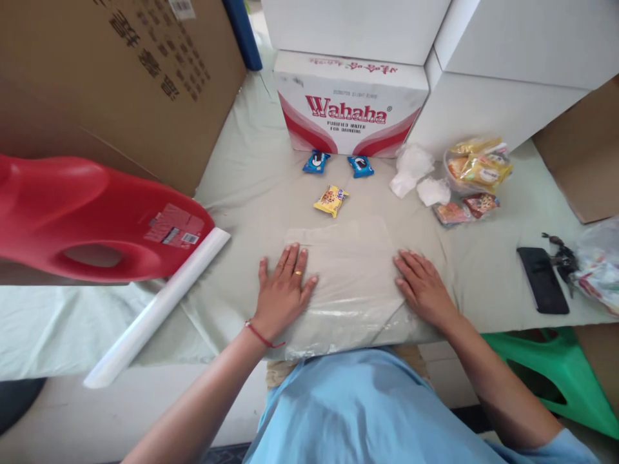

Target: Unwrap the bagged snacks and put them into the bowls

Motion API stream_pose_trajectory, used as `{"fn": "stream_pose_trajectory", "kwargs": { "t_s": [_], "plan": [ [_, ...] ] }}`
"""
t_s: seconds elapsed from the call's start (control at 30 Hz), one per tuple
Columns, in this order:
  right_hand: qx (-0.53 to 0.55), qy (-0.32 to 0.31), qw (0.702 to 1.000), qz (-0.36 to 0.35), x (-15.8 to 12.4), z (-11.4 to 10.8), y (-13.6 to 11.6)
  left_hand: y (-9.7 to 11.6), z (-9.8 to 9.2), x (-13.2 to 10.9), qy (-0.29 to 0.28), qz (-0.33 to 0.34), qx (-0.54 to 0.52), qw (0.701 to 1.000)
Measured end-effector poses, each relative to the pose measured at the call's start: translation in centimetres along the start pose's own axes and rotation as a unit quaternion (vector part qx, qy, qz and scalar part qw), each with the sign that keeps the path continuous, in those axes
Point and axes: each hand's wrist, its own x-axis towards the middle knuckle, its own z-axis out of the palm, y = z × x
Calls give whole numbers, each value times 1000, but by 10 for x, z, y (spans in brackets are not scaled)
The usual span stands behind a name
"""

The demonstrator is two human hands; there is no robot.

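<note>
Bench (246,193), covered in pale green cloth, bearing the white-and-red cardboard Wahaha carton (351,106).
Large brown cardboard box (140,122) with dark printed characters: left of the carton.
Plain white boxes (503,103): behind and right of the carton.
Red plastic jug (72,193) with loop handle and label: left of the carton, on the person's side.
Green plastic stool (585,380): below bench level, right of the carton.
Clear, thin plastic sheet (353,264): spread flat before the carton, at the bench's near edge.
Long, glossy white roll (159,309): left of the carton, touching the jug, one end past the bench edge.
Left hand (283,287), gold ring, red wrist cord: palm down at the sheet's left edge; grip apart, fingers extended, thumb out.
Right hand (423,287): palm down at the sheet's right edge; grip apart, fingers straight.
Clear plastic bowl (451,173) of wrapped snacks: right of the carton.
Flat black phone (542,280): farther right of the carton.
Two blue snack packets (316,162) and one yellow snack packet (331,200): just before the carton.
</note>
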Motion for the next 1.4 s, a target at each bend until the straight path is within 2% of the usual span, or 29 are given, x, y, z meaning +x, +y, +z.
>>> {"fn": "stream_pose_trajectory", "kwargs": {
  "t_s": [0.1, 0.17, 0.23, 0.3, 0.4, 0.5, 0.6, 0.77, 0.87, 0.97, 1.13, 1.2, 1.3, 1.37, 1.4],
  "plan": [
    [20, 12, 1000, 4, 27, -22, 17, 1, -1, 2, 4, 7, -1, 1000],
    [23, 32, 999, -2, 66, -33, 17, 2, -1, 3, 8, 9, -2, 1000],
    [32, 39, 998, -43, 118, -37, 9, 2, 0, 3, 9, 9, 0, 1000],
    [42, 28, 993, -110, 175, -33, -4, 2, -1, 3, 5, 8, 5, 1000],
    [38, -30, 977, -209, 247, -19, -25, 3, -3, 2, -5, 6, 13, 1000],
    [34, -65, 969, -235, 282, -8, -39, 5, -5, 2, -13, 2, 17, 1000],
    [47, -44, 978, -196, 278, -10, -40, 5, -4, 2, -13, 0, 16, 1000],
    [101, 29, 988, -118, 234, -32, -20, 4, -2, 1, -8, 2, 11, 1000],
    [110, 6, 988, -105, 219, -37, -14, 3, -2, 2, -7, 3, 14, 1000],
    [93, -24, 988, -118, 220, -30, -24, 4, -2, 2, -7, 2, 18, 1000],
    [54, -52, 988, -138, 239, -4, -48, 4, 1, 2, -3, 5, 20, 1000],
    [72, -26, 992, -102, 248, 0, -48, 4, 1, 1, 1, 1, 20, 1000],
    [147, 52, 988, 5, 254, -8, -40, 5, -1, 1, -2, -5, 21, 1000],
    [256, 90, 960, 68, 247, -20, -38, 6, -3, 2, -9, -9, 20, 1000],
    [323, 86, 939, 81, 239, -27, -39, 6, -4, 2, -11, -10, 18, 1000]
  ]
}}
